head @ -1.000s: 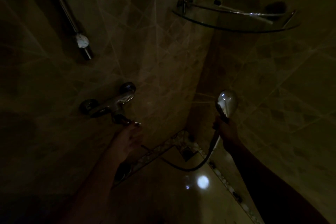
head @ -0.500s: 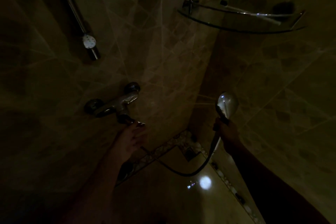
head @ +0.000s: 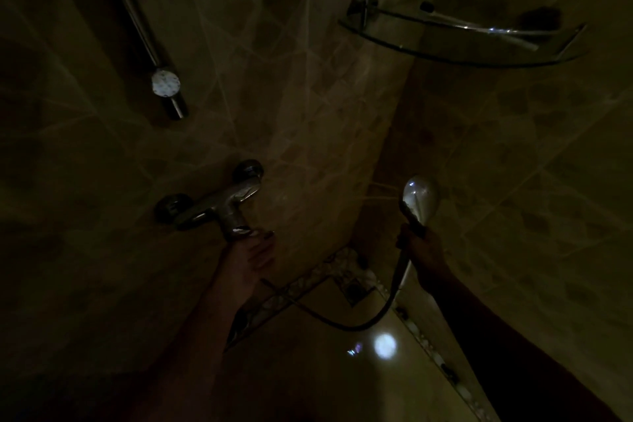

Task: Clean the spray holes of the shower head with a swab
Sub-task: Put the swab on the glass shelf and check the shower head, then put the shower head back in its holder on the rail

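The scene is very dark. My right hand (head: pixel 423 252) grips the handle of a chrome shower head (head: pixel 419 199), held upright near the wall corner with its round head above my fist. Its dark hose (head: pixel 346 324) loops down and left toward the mixer. My left hand (head: pixel 251 255) reaches up to the chrome mixer tap (head: pixel 219 204) on the left wall, fingers on its lower lever end. No swab can be made out.
A chrome riser rail (head: pixel 137 20) with a round bracket (head: pixel 165 82) runs down the left wall. A curved glass corner shelf (head: pixel 462 44) hangs high on the right. Tiled walls meet at the corner; a bright light spot (head: pixel 384 346) reflects on the floor.
The view has drifted slightly, so the fixtures sit a little further right and lower in the frame. Both hands keep their holds on tap and shower head.
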Action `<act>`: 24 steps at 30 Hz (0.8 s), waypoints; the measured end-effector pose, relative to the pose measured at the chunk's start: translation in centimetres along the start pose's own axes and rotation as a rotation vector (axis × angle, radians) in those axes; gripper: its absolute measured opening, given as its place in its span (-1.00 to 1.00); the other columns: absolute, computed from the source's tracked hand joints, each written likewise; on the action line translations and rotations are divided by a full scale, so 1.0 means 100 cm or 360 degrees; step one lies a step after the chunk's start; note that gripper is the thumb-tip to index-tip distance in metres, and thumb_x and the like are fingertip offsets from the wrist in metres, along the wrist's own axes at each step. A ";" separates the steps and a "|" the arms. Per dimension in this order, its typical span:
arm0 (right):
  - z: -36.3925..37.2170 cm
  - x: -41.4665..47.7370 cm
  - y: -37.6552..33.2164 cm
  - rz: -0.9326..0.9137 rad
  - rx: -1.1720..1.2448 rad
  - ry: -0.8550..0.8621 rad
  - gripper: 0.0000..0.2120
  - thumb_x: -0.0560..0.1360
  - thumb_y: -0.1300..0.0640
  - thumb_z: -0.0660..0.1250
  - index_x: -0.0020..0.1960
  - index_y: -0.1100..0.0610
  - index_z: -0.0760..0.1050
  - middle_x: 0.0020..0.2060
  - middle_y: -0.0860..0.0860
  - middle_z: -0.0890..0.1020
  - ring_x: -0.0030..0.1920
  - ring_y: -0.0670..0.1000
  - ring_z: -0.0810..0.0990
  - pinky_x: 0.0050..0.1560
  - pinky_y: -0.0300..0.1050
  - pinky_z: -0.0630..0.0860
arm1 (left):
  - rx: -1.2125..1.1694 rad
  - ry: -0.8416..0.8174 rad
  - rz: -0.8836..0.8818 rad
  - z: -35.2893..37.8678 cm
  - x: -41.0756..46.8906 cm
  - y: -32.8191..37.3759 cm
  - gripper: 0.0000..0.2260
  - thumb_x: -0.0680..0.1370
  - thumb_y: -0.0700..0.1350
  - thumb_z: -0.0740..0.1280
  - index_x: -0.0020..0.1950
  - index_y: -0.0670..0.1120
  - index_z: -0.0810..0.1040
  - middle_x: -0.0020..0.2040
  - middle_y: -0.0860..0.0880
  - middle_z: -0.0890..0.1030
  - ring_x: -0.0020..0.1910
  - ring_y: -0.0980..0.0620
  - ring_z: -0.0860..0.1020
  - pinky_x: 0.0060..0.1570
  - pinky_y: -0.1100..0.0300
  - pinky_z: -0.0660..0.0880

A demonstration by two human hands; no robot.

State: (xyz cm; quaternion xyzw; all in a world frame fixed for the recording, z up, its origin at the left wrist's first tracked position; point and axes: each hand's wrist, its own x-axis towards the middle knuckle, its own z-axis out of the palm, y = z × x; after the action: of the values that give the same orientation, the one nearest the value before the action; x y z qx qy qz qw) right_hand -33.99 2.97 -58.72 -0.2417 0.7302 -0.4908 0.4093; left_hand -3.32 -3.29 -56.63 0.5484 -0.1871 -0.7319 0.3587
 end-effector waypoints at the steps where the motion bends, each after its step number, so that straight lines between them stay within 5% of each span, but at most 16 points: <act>1: 0.002 0.001 -0.001 0.0002 0.0002 -0.0009 -0.89 0.62 0.16 0.30 0.05 0.18 0.57 -0.23 0.03 0.59 -0.21 0.02 0.58 -0.05 0.00 0.50 | -0.0028 0.0004 0.0009 0.004 0.002 -0.001 -0.87 0.60 -0.19 0.20 -0.06 -0.06 0.54 -0.04 -0.05 0.60 -0.08 0.02 0.55 -0.07 0.14 0.44; 7: 0.000 -0.009 -0.015 -0.0312 -0.0327 -0.0169 -0.86 0.61 0.05 0.33 0.13 0.01 0.61 -0.15 -0.07 0.66 -0.09 0.00 0.66 -0.13 -0.16 0.50 | -0.0038 -0.0007 -0.0014 0.010 0.004 -0.007 -0.85 0.60 -0.20 0.22 -0.04 -0.02 0.56 -0.05 -0.03 0.60 -0.02 -0.01 0.54 0.02 0.09 0.44; 9: -0.001 -0.015 -0.023 -0.0390 -0.0339 -0.0249 -0.75 0.58 0.07 0.38 0.23 0.09 0.62 -0.02 0.00 0.71 0.03 0.06 0.70 -0.10 -0.18 0.55 | 0.0252 0.0022 -0.0141 0.014 0.002 -0.012 -0.86 0.62 -0.15 0.22 0.05 -0.09 0.57 -0.03 -0.11 0.60 -0.05 -0.07 0.55 0.02 0.05 0.46; 11: -0.001 -0.024 -0.034 -0.0443 -0.0285 -0.0305 -0.71 0.57 0.17 0.39 0.28 0.17 0.59 0.12 0.06 0.69 0.11 0.03 0.68 -0.07 -0.33 0.59 | 0.0828 0.0033 -0.0190 0.014 0.007 -0.020 -0.73 0.61 -0.14 0.27 0.28 -0.20 0.51 0.19 -0.23 0.57 0.13 -0.20 0.55 0.16 -0.03 0.51; 13: 0.001 -0.037 -0.051 -0.0497 -0.0234 -0.0348 -0.70 0.57 0.26 0.38 0.30 0.21 0.56 0.18 0.06 0.66 0.17 0.02 0.65 -0.01 -0.40 0.59 | 0.1229 -0.0116 0.0023 0.019 0.001 -0.020 -0.60 0.55 -0.17 0.37 0.37 -0.24 0.44 0.32 -0.27 0.52 0.17 -0.17 0.56 0.17 0.00 0.52; 16: 0.002 -0.057 -0.084 -0.0603 -0.0122 -0.0439 -0.70 0.53 0.29 0.39 0.26 0.28 0.56 0.15 0.12 0.67 0.17 0.05 0.66 0.04 -0.27 0.62 | 0.1206 -0.0455 0.0268 0.037 -0.013 -0.010 -0.15 0.15 0.10 0.63 0.30 -0.25 0.44 0.17 -0.24 0.59 -0.04 0.04 0.58 -0.03 0.28 0.51; 18: 0.002 -0.073 -0.110 -0.0642 -0.0057 -0.0526 -0.76 0.52 0.31 0.37 0.18 0.30 0.58 0.06 0.08 0.71 0.08 -0.06 0.70 0.01 -0.27 0.61 | 0.1022 -0.0780 0.0305 0.051 -0.016 -0.002 0.03 -0.08 0.27 0.63 0.24 -0.18 0.41 0.04 -0.06 0.61 -0.11 0.20 0.63 -0.02 0.35 0.55; 21: 0.004 -0.099 -0.150 -0.0678 0.0056 -0.0671 -0.76 0.47 0.23 0.37 0.12 0.26 0.62 -0.01 0.03 0.76 0.06 -0.08 0.72 0.02 -0.28 0.58 | 0.1282 -0.1038 0.0478 0.080 -0.062 0.025 -0.45 0.44 -0.08 0.51 0.34 -0.25 0.44 0.21 -0.09 0.62 -0.06 0.34 0.62 0.26 0.03 0.52; 24: 0.005 -0.119 -0.191 -0.0782 0.0167 -0.0769 -0.63 0.49 0.22 0.35 0.23 0.39 0.55 0.11 0.24 0.70 0.15 0.16 0.69 0.15 -0.06 0.61 | 0.1393 -0.0919 0.0811 0.104 -0.105 0.044 -0.70 0.49 -0.22 0.42 0.23 -0.11 0.58 0.17 -0.15 0.65 0.05 0.03 0.65 0.20 -0.02 0.55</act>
State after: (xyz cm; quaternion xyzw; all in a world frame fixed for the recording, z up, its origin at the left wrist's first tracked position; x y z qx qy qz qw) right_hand -27.95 4.01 -37.02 -0.4980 0.5060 -0.5402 0.4518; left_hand -10.13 0.14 -43.28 0.3615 -0.6884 -0.5968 0.1980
